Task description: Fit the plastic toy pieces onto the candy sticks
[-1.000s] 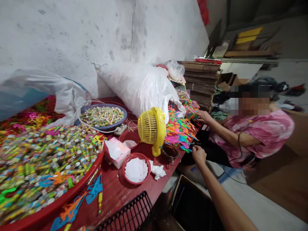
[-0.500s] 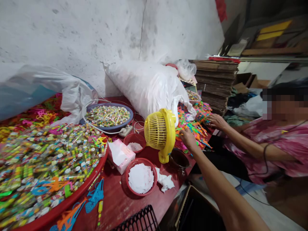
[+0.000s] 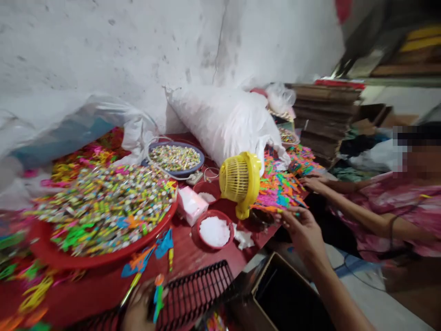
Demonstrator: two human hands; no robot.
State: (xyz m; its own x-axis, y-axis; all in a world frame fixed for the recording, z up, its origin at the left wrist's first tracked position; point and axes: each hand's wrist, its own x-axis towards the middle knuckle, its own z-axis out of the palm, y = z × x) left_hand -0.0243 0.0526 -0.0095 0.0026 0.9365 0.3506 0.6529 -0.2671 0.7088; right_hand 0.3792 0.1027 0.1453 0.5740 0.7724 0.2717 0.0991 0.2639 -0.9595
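Observation:
My right hand (image 3: 306, 232) pinches a thin, brightly coloured stick (image 3: 287, 211) at its fingertips, just beyond the red table's edge. At the bottom, my left hand (image 3: 138, 305) is curled and blurred beside a black plastic lattice basket (image 3: 203, 285). A yellow tube (image 3: 132, 287) and an orange, green and blue plastic piece (image 3: 158, 296) lie against its fingers; what exactly it grips cannot be made out. Left of it stands a wide red basin (image 3: 113, 259) heaped with small wrapped coloured tubes (image 3: 113, 202). Blue and orange plastic pieces (image 3: 163, 243) lie by its rim.
A yellow fan (image 3: 241, 181) stands mid-table near a red bowl of white paper (image 3: 215, 232), a tissue box (image 3: 193, 204) and a blue basin (image 3: 177, 158). Coloured plastic pieces (image 3: 279, 184) are piled behind. A co-worker (image 3: 386, 207) sits right; an open carton (image 3: 285, 294) is below.
My right hand has drawn back from the pile of coloured pieces towards me, with the stick in its fingers. My left hand has come into view at the bottom. The view has swung left.

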